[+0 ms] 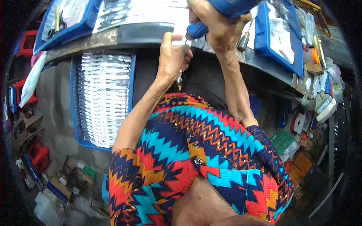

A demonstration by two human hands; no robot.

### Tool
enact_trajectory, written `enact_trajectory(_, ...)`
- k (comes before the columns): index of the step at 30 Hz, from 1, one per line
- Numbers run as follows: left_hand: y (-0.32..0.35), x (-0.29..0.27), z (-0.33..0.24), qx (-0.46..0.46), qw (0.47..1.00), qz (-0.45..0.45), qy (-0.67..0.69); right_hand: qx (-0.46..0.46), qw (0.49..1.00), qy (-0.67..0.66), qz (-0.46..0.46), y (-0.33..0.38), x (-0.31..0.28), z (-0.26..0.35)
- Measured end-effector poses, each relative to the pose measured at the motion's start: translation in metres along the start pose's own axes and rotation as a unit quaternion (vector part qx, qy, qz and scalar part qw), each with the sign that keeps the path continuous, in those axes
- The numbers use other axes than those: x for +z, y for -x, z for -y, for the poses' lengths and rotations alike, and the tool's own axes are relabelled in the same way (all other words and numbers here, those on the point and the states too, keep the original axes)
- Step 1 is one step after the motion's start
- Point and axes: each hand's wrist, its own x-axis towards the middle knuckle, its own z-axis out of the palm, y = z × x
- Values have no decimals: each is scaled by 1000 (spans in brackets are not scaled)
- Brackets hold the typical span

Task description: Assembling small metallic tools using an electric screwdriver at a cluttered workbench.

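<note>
Head view: left hand [172,52] clenched around a thin metal piece [180,77], its lower tip poking out below the fingers, its upper end hidden in the fist. Held at the near edge of the bench [113,37], just under the tool tip. Right hand [215,26] wrapped tight round a blue power tool [230,5], partly cut off by the top of the picture, its blue nose [197,30] angled down-left and touching the left hand's fingers. Small metal cylinder [244,41] hanging just right of the right wrist. Both forearms bare, reaching up from a zigzag-patterned shirt [196,158] in red, turquoise, navy and orange.

Left of the left forearm, below the bench edge: blue crate [74,113] filled with rows of shiny metal parts [103,98]. More silvery parts [128,11] spread on the bench behind the hands. Blue tray [66,32] at the bench's far left, another blue tray [264,41] to the right of the right hand, holding clear bags. Further right, clutter of small boxes and a green board [282,140]. Red crates [37,154] and cardboard scraps on the floor at lower left.
</note>
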Motion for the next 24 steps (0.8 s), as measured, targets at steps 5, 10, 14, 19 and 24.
enact_trajectory(5, -2, 1, 0, -6, 1000, 17, 15, 202, 977, -65, -21, -4, -2, 18)
enact_trajectory(10, -1, 0, -1, -7, 999, 22, 27, 185, 979, -87, -12, -7, -6, 22)
enact_trajectory(14, -1, 1, -1, -17, 999, 16, 28, 207, 972, -111, -23, -8, -6, 24)
enact_trajectory(19, -1, 1, 0, -22, 999, 23, 28, 206, 972, -107, -22, -5, -5, 21)
enact_trajectory(24, -1, 0, 0, -17, 999, 29, 27, 195, 976, -98, -8, -8, -5, 21)
